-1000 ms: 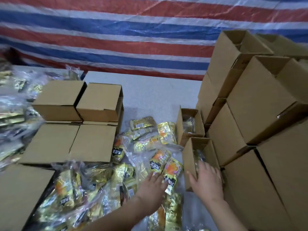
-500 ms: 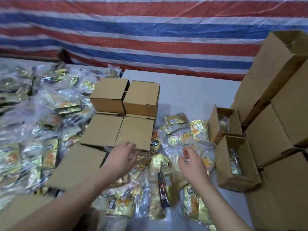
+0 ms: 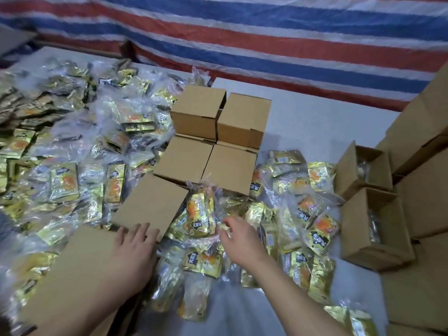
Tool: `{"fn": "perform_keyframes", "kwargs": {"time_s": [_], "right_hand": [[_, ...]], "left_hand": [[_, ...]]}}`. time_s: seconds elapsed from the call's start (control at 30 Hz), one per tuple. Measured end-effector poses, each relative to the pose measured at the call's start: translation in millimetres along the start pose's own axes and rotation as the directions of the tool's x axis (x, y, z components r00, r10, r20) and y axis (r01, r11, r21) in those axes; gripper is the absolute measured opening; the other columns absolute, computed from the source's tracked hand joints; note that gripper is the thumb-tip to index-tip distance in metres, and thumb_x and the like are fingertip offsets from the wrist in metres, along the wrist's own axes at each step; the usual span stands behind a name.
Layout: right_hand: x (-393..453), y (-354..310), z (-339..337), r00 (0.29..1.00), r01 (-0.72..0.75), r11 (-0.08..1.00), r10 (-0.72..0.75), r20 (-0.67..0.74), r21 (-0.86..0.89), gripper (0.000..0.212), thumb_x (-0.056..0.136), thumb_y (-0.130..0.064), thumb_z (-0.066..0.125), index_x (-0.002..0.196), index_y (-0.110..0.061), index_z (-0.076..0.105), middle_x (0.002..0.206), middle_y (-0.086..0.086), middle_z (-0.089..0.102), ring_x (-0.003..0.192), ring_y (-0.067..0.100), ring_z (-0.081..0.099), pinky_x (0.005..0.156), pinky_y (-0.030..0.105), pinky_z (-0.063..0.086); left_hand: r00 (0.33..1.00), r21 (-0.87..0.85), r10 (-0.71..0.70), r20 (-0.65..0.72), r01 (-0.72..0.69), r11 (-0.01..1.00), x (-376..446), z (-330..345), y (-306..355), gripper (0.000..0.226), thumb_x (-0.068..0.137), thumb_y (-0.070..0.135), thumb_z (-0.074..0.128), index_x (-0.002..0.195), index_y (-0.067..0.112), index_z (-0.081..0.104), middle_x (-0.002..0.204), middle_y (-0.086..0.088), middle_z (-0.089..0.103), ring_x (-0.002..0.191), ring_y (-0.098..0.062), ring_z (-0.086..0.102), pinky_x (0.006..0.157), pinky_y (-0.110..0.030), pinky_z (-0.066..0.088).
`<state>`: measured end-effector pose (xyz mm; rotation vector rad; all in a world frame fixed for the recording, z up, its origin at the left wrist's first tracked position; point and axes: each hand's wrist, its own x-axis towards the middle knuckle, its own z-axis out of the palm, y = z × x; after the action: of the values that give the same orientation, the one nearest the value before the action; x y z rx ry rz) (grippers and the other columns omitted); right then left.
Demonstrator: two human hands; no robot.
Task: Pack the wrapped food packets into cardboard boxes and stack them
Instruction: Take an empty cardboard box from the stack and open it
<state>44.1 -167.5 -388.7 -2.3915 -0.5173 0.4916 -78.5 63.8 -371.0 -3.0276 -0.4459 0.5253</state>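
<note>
- A second ago my right hand (image 3: pixel 240 235) was at the near open box (image 3: pixel 373 229) on the right side of the table (image 3: pixel 315 122). It has since swung left and now sits over the loose packets (image 3: pixel 201 214) in the middle, well apart from that box.
- Its fingers are curled at the clear wrap of a packet. I can't tell whether they have actually pinched it or are only touching.
- My left hand (image 3: pixel 135 241) has left the packets and now lies flat, fingers straight, on a closed box (image 3: pixel 150 204) at the near left. It grasps nothing.
- The view has turned left too, so the big heap of packets (image 3: pixel 65 151) at far left now shows.
- I read this as one drop into the near open box done and the next pick starting.
- Both open boxes, near and far (image 3: pixel 363 168), show packets inside, flaps up, not yet closed.
- Four closed boxes (image 3: pixel 213 139) sit stacked behind the loose packets.
</note>
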Motion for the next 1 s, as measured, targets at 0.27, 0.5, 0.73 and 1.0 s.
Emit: {"fn": "perform_keyframes", "kwargs": {"time_s": [0.27, 0.5, 0.73, 1.0], "right_hand": [[-12.8, -44.6, -12.2, 0.981, 0.017, 0.964, -0.068, 0.184, 0.267, 0.057, 0.088, -0.029, 0.054, 0.144, -0.027, 0.045, 0.139, -0.01, 0.048, 0.126, 0.005, 0.045, 0.101, 0.017, 0.035], [-32.6, -42.0, -108.0, 0.993, 0.003, 0.958, 0.032, -0.116, 0.288, 0.055, 0.085, -0.027, 0.063, 0.132, -0.049, 0.043, 0.107, -0.019, 0.065, 0.102, 0.005, 0.063, 0.08, 0.016, 0.047], [-99.0, 28.2, -162.2, 0.929, -0.263, 0.957, 0.216, -0.3, -0.124, 0.054, 0.094, -0.012, 0.048, 0.146, -0.026, 0.041, 0.117, 0.013, 0.068, 0.11, 0.036, 0.062, 0.09, 0.042, 0.051], [-187.4, 96.9, -57.6, 0.791, -0.597, 0.8, 0.599, -0.125, 0.054, 0.015, 0.094, -0.021, 0.046, 0.106, -0.03, 0.051, 0.079, -0.008, 0.059, 0.085, 0.018, 0.064, 0.064, 0.028, 0.046]], "left_hand": [[0.976, -0.028, 0.218, 0.02, -0.217, 0.976, 8.1, -60.0, 25.3, 0.057, 0.092, 0.009, 0.037, 0.148, 0.023, 0.033, 0.14, 0.004, 0.048, 0.133, -0.02, 0.039, 0.112, -0.028, 0.022], [0.857, -0.583, 0.456, -0.241, -0.504, 0.637, 28.1, -167.6, 136.4, 0.036, 0.088, -0.001, 0.039, 0.118, 0.018, 0.046, 0.107, -0.001, 0.052, 0.098, -0.019, 0.052, 0.079, -0.024, 0.036], [0.695, -0.493, 0.673, -0.252, -0.691, 0.529, 16.2, -153.4, 227.9, 0.067, 0.09, 0.003, 0.053, 0.151, 0.009, 0.027, 0.153, -0.011, 0.034, 0.142, -0.023, 0.031, 0.118, -0.024, 0.017], [0.733, -0.313, 0.655, 0.183, -0.589, 0.746, -18.4, -19.7, 200.9, 0.027, 0.103, 0.035, 0.039, 0.123, 0.029, 0.057, 0.118, -0.001, 0.066, 0.108, -0.023, 0.061, 0.088, -0.034, 0.049]]}}
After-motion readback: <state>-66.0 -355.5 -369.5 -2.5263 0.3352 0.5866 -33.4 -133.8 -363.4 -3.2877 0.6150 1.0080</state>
